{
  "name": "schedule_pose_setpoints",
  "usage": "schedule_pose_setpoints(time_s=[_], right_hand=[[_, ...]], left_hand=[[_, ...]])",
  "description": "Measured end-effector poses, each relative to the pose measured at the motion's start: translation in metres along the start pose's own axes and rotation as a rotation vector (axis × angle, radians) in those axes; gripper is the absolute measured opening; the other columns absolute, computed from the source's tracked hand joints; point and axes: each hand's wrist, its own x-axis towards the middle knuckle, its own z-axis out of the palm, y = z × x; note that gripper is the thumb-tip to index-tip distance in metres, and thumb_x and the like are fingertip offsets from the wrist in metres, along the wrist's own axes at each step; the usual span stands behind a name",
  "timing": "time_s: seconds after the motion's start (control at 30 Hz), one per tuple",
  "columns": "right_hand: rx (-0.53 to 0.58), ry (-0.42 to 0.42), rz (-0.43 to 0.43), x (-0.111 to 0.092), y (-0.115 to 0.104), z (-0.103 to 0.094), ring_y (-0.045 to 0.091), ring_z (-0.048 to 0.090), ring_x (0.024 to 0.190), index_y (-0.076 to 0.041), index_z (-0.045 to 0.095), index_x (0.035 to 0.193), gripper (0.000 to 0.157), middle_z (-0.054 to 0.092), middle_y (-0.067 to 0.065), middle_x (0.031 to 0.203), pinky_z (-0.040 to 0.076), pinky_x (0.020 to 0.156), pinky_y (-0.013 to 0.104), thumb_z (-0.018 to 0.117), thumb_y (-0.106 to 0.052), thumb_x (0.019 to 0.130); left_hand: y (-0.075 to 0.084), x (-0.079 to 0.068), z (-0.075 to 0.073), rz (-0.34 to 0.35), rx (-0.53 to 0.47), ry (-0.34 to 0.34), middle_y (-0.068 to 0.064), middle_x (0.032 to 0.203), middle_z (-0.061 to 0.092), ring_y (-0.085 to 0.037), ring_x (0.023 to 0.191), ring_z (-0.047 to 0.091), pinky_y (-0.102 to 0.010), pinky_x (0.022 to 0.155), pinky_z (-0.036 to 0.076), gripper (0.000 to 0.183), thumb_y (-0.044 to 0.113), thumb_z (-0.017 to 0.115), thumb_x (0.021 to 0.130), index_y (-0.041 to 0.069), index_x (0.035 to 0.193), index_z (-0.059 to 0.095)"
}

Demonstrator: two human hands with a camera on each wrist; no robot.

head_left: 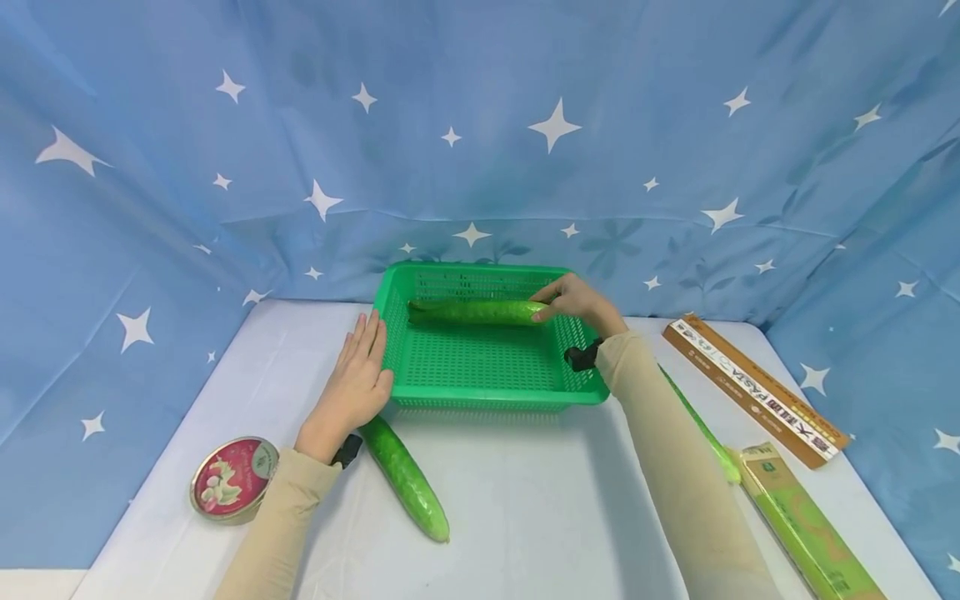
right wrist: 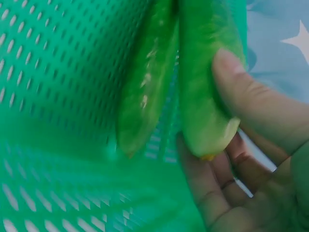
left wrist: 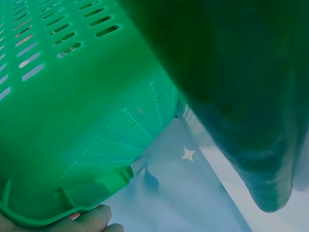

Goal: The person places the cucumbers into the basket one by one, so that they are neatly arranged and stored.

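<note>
A green plastic basket (head_left: 480, 396) with slotted walls stands at the back of the table. At its right end, my right hand (head_left: 573, 302) pinches the tip of a cucumber (head_left: 480, 313) between thumb and fingers. In the right wrist view a second cucumber (right wrist: 145, 92) lies beside the held cucumber (right wrist: 205, 96), inside the basket. My left hand (head_left: 356, 379) rests with straight fingers against the basket's left side; its fingertips (left wrist: 96, 220) touch the rim in the left wrist view. Another cucumber (head_left: 411, 483) lies on the table just below the left hand.
A round red-lidded tin (head_left: 232, 477) stands at left. On the right are a brown pasta box (head_left: 753, 387), a green long package (head_left: 813, 525) and a thin green item (head_left: 705, 429), partly behind the right sleeve. A blue starred curtain (head_left: 480, 125) hangs behind the table.
</note>
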Motion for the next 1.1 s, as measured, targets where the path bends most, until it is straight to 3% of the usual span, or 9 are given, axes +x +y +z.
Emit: schedule_pose_setpoints(time_s=[0.17, 0.47, 0.6, 0.77, 0.87, 1.1], right_hand=[[-0.071, 0.0, 0.03, 0.002, 0.001, 0.006, 0.039, 0.045, 0.133, 0.002, 0.062, 0.133, 0.05, 0.053, 0.023, 0.142, 0.042, 0.106, 0.054, 0.076, -0.004, 0.085], [-0.339, -0.005, 0.072, 0.009, 0.002, 0.021, 0.039, 0.052, 0.127, 0.001, 0.064, 0.13, 0.047, 0.058, 0.02, 0.136, 0.049, 0.1, 0.05, 0.076, -0.005, 0.086], [-0.378, 0.003, 0.131, 0.016, 0.008, 0.028, 0.039, 0.051, 0.127, -0.002, 0.07, 0.123, 0.042, 0.061, 0.018, 0.134, 0.05, 0.099, 0.047, 0.079, -0.004, 0.083], [-0.397, 0.044, 0.157, 0.021, 0.013, 0.032, 0.041, 0.053, 0.121, -0.002, 0.075, 0.107, 0.027, 0.06, 0.021, 0.131, 0.057, 0.086, 0.043, 0.08, -0.002, 0.081], [-0.374, 0.065, 0.178, 0.02, 0.012, 0.034, 0.042, 0.049, 0.125, -0.002, 0.074, 0.109, 0.026, 0.056, 0.022, 0.137, 0.056, 0.087, 0.042, 0.077, 0.0, 0.083], [-0.352, 0.096, 0.124, 0.011, 0.002, 0.031, 0.04, 0.051, 0.122, 0.0, 0.074, 0.109, 0.028, 0.058, 0.021, 0.134, 0.054, 0.084, 0.044, 0.077, 0.0, 0.082]], left_hand=[[0.0, -0.001, 0.001, -0.001, -0.006, 0.002, -0.022, 0.164, -0.001, -0.038, 0.151, -0.006, -0.052, 0.121, 0.001, 0.063, 0.01, 0.033, 0.099, -0.01, 0.155, 0.012], [-0.001, 0.0, 0.001, -0.002, -0.001, 0.0, -0.021, 0.164, -0.001, -0.035, 0.151, -0.008, -0.052, 0.121, 0.001, 0.063, 0.01, 0.034, 0.099, -0.01, 0.155, 0.012], [0.0, 0.0, 0.002, 0.0, 0.0, 0.003, -0.021, 0.164, -0.001, -0.036, 0.151, -0.007, -0.053, 0.121, 0.002, 0.063, 0.009, 0.035, 0.099, -0.01, 0.155, 0.012], [0.0, 0.0, 0.001, 0.006, 0.004, 0.01, -0.022, 0.164, 0.0, -0.038, 0.151, -0.005, -0.053, 0.121, 0.003, 0.064, 0.009, 0.036, 0.099, -0.009, 0.155, 0.012], [0.0, 0.0, 0.001, 0.011, 0.006, 0.017, -0.022, 0.164, 0.001, -0.039, 0.15, -0.003, -0.053, 0.121, 0.003, 0.064, 0.009, 0.036, 0.098, -0.01, 0.155, 0.013], [0.0, 0.0, 0.001, 0.004, 0.004, 0.01, -0.022, 0.164, 0.0, -0.038, 0.151, -0.005, -0.053, 0.121, 0.003, 0.064, 0.009, 0.037, 0.099, -0.009, 0.155, 0.013]])
